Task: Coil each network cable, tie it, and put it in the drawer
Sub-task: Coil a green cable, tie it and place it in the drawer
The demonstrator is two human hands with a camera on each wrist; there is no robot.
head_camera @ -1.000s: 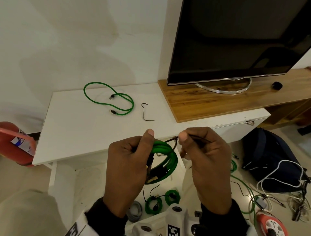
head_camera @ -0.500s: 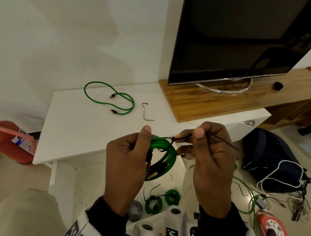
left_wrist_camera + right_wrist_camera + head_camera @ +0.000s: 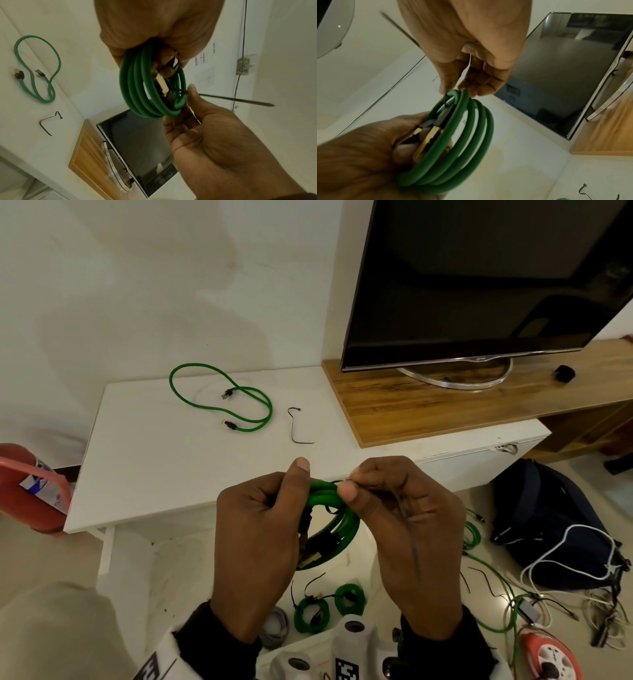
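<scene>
My left hand grips a coiled green network cable, with both gold plugs tucked against its fingers. The right hand pinches a black zip tie looped round the top of the coil. In the left wrist view the tie's tail sticks out past the right thumb. A second green cable lies loose and uncoiled on the white table. A spare black tie lies beside it. Below my hands, tied green coils and a grey coil lie in the white drawer.
A large TV stands on a wooden top at the right. On the floor at the right lie a dark backpack, loose green and white wires and a red extension reel. A red object stands left of the table.
The right hand had drawn the tie's tail out to the right; it is now back at the coil, pinching the tie close to the cable. The left hand has held the coil still.
</scene>
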